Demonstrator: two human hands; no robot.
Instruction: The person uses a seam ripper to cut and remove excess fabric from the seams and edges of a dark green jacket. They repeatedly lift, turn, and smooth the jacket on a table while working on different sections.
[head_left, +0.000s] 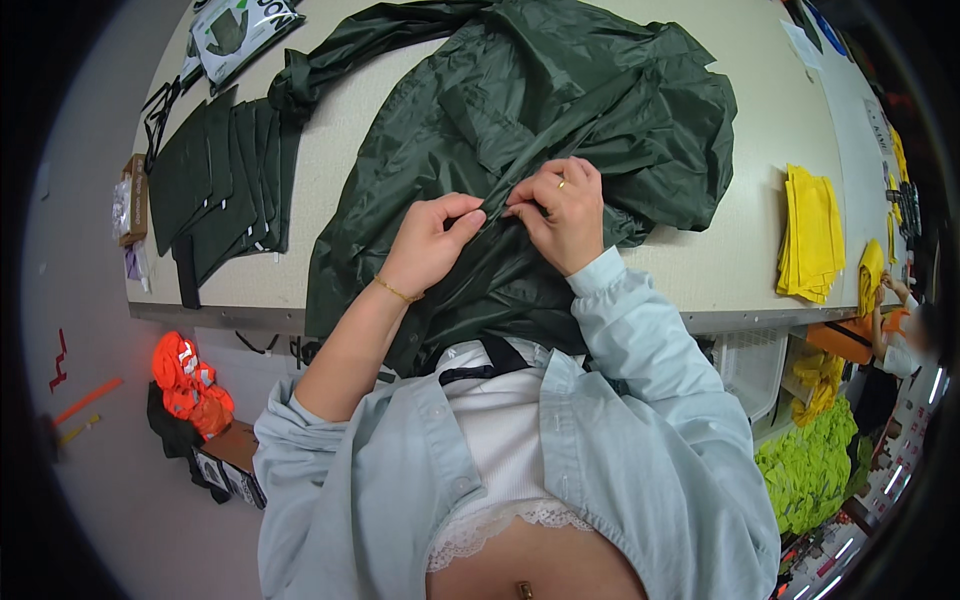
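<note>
Across the near middle of the pale, flat surface with a grey front edge (757,262), a large, shiny, dark green garment of thin, creased fabric (430,150) lay spread beneath both hands. Most of its bulk stretched away beyond the fingertips, while the nearer part ran under the wrists and dropped over the front edge toward the person's waist. One narrow, sleeve-like length reached out to the far left and finished in a bunched end.

The left hand (432,240), with a thin gold-coloured bracelet at its wrist, was nearly closed, its thumb and forefinger pinched together on a raised fold. Just beside it, the right hand (562,215) (a gold-coloured ring showed on one finger) had its fingers curled and also nipped the fold between thumb and forefinger. The two pinches were close together but apart, with the long fold running diagonally past them toward the far right.

To the left, well apart from the hands, flat, dark green fabric pieces (235,180) lay overlapping in a fanned pile, near a clear plastic package with a printed picture (235,40). On the right lay a stack of folded, bright yellow fabric (810,235).
</note>
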